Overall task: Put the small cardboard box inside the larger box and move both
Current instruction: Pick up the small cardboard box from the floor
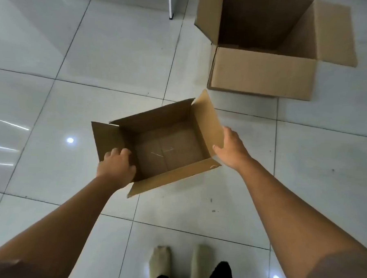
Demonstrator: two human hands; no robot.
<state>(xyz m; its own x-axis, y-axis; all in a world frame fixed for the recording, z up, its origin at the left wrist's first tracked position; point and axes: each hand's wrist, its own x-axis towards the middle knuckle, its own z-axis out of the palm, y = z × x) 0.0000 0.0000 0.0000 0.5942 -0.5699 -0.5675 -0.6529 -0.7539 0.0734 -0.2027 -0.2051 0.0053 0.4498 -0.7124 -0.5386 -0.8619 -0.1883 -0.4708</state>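
Observation:
The small cardboard box (pixel 167 146) is open, empty, and turned at an angle in the middle of the view, above the tiled floor. My left hand (pixel 116 167) grips its left flap and wall, fingers curled over the edge. My right hand (pixel 231 149) holds the raised right flap from outside, thumb on the flap's edge. The larger cardboard box (pixel 262 73) stands open on the floor at the upper right, its flaps spread outward and its inside dark and empty.
Glossy white floor tiles (pixel 74 90) stretch all around. A white furniture leg (pixel 171 4) stands at the top, left of the larger box. My two feet in light socks (pixel 180 264) are at the bottom edge.

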